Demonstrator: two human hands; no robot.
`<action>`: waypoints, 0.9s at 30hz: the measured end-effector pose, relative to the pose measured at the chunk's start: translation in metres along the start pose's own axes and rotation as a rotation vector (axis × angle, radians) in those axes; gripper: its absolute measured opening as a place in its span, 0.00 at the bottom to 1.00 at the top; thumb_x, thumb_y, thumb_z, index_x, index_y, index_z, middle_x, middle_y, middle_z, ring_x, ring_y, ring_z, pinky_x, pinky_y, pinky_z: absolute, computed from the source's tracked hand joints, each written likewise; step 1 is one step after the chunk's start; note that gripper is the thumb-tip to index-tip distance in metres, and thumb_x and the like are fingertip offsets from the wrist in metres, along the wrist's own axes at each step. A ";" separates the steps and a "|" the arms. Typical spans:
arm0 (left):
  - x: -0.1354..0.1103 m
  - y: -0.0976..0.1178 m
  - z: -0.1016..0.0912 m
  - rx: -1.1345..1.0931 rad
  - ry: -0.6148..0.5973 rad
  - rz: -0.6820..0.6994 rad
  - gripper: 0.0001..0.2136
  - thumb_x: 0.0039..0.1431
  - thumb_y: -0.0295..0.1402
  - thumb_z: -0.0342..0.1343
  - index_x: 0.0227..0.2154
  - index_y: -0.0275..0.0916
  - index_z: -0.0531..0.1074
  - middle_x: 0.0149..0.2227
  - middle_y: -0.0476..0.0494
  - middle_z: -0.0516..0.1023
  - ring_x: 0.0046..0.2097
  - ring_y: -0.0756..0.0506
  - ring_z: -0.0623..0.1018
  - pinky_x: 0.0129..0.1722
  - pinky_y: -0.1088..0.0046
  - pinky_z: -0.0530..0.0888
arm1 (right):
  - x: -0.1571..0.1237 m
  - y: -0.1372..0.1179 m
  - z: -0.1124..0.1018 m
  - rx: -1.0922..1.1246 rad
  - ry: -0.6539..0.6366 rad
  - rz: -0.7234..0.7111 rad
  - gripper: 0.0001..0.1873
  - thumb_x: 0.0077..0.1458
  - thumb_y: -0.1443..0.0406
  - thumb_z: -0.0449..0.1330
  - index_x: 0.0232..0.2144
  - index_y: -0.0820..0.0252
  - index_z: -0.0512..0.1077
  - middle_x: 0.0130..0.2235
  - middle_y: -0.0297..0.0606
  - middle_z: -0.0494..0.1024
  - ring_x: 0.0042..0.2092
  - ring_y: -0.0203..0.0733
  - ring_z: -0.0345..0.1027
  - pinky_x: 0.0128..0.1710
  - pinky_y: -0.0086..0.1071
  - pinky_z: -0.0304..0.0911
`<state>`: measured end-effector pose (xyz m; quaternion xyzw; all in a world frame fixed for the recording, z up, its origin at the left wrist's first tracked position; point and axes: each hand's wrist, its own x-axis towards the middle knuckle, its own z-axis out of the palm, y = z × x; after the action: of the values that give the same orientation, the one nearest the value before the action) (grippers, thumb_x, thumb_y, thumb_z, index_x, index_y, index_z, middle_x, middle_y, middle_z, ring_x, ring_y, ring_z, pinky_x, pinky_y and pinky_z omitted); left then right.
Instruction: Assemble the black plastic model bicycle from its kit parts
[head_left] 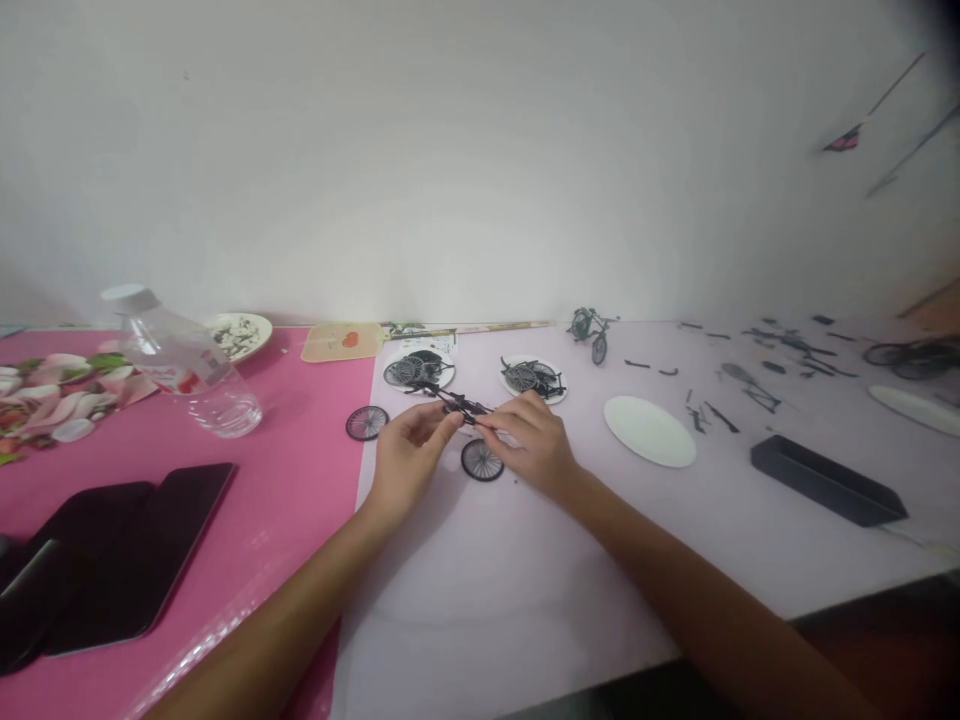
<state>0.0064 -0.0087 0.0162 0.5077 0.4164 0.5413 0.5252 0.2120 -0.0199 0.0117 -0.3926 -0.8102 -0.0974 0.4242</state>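
Note:
Between my two hands, just above the pale table sheet, is a small black model bicycle frame. My left hand pinches its left part between thumb and fingers. On the other side, my right hand grips the frame's right end with its fingertips. A loose spoked wheel lies on the sheet just below the hands. Another toy wheel rests left of my left hand, at the pink edge. Behind the hands, one white plate holds several wheels, and a second plate holds dark bicycle parts.
An assembled mini bicycle stands near the wall. To the right are a white plate, a black tray and scattered black parts. A plastic bottle, fly swatter and dark tablet occupy the left side.

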 end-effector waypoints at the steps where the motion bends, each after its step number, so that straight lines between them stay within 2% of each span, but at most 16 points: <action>1: 0.000 0.000 -0.001 0.010 0.005 0.007 0.20 0.53 0.44 0.71 0.44 0.35 0.81 0.44 0.36 0.86 0.45 0.39 0.84 0.49 0.63 0.79 | 0.000 0.001 -0.002 -0.013 -0.005 0.001 0.07 0.64 0.67 0.65 0.43 0.50 0.80 0.36 0.38 0.82 0.39 0.46 0.74 0.42 0.43 0.69; 8: 0.001 -0.001 -0.002 0.086 -0.043 0.049 0.19 0.57 0.47 0.68 0.43 0.36 0.80 0.42 0.38 0.85 0.44 0.40 0.84 0.44 0.65 0.80 | 0.005 0.001 -0.009 -0.066 0.038 -0.083 0.07 0.63 0.69 0.64 0.40 0.52 0.78 0.33 0.37 0.81 0.36 0.44 0.71 0.39 0.40 0.69; 21: 0.003 -0.006 -0.003 0.091 -0.032 0.018 0.22 0.57 0.47 0.68 0.47 0.35 0.79 0.42 0.35 0.85 0.45 0.39 0.85 0.50 0.61 0.78 | 0.004 -0.002 -0.005 -0.022 0.011 -0.036 0.06 0.63 0.67 0.64 0.40 0.52 0.80 0.34 0.38 0.82 0.37 0.45 0.73 0.39 0.41 0.69; 25: 0.005 -0.004 -0.002 0.004 -0.005 -0.006 0.23 0.55 0.47 0.69 0.46 0.34 0.78 0.41 0.36 0.85 0.44 0.39 0.85 0.48 0.62 0.79 | 0.003 -0.008 -0.006 0.068 0.022 0.082 0.03 0.63 0.65 0.65 0.37 0.52 0.80 0.30 0.36 0.81 0.32 0.43 0.72 0.38 0.39 0.69; 27: 0.007 -0.002 -0.002 -0.052 0.022 -0.031 0.24 0.54 0.48 0.70 0.45 0.34 0.78 0.41 0.35 0.85 0.44 0.39 0.85 0.48 0.61 0.79 | 0.001 -0.012 -0.003 0.109 0.001 0.184 0.05 0.62 0.61 0.65 0.33 0.52 0.80 0.26 0.35 0.80 0.28 0.41 0.71 0.35 0.38 0.69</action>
<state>0.0050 -0.0018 0.0144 0.4815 0.4156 0.5494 0.5419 0.2051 -0.0289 0.0169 -0.4415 -0.7747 -0.0138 0.4524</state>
